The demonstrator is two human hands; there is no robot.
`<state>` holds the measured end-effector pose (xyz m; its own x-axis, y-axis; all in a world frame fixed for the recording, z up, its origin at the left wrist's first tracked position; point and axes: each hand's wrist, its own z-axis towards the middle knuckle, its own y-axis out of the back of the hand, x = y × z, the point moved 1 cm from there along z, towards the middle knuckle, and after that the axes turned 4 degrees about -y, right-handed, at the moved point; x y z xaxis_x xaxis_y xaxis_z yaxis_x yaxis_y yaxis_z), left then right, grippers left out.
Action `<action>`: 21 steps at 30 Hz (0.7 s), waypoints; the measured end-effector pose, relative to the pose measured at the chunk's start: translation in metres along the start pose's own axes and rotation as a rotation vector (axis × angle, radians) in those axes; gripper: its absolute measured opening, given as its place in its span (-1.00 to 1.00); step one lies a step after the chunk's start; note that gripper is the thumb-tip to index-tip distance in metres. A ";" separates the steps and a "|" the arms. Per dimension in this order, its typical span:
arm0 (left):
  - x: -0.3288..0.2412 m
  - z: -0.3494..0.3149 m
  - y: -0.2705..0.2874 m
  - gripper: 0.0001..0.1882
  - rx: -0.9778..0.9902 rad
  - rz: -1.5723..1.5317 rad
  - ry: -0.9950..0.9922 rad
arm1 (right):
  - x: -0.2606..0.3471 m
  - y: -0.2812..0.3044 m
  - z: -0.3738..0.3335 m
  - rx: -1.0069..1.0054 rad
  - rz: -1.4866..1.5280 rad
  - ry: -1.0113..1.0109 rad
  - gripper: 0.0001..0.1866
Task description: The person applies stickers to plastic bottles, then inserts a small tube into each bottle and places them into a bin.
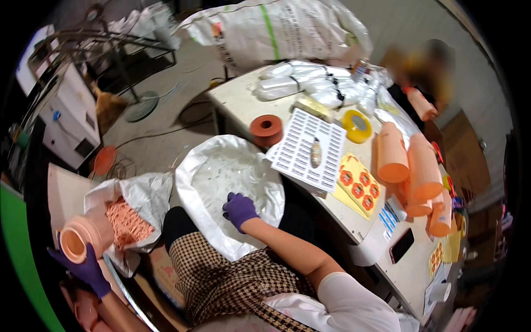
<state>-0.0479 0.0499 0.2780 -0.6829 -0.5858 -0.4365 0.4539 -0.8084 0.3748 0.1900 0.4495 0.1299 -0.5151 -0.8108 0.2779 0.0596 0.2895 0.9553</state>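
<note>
L hand (88, 272) grasps peach container (91, 235), well left of white sack (218, 238); R hand (240, 211) curled over clear pcs (221, 177) inside sack, can't tell if gripping any. Risk: one-handed hold on round wall could slip, dropping container onto peach-bits bag (149, 191) just L of sack, scattering bits.

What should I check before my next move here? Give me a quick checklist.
1. Left hand has a grip on the peach container: ok, fingers wrap it near its mouth.
2. Purple gloves on both hands: ok.
3. White sack open: ok, clear pieces show inside.
4. Right hand free: cannot tell, anything under its fingers is hidden.
5. Table clear: not ok, a phone and yellow tape roll lie there among other things.
</note>
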 end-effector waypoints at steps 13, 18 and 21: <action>-0.202 -0.055 -0.053 -0.14 0.647 -0.701 -0.126 | -0.018 0.080 -0.039 -0.226 0.925 0.084 -0.84; -0.234 -0.097 -0.107 -0.13 0.813 -0.633 -0.341 | 0.003 0.145 -0.110 -0.273 1.037 0.483 -0.61; -0.255 -0.098 -0.110 -0.17 0.746 -0.546 -0.495 | 0.013 0.129 -0.127 -0.256 0.909 0.545 -0.66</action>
<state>0.1325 0.2823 0.2676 -0.9231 0.0730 -0.3776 -0.3393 -0.6167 0.7103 0.2996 0.4113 0.2700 0.2557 -0.4820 0.8380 0.4355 0.8313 0.3453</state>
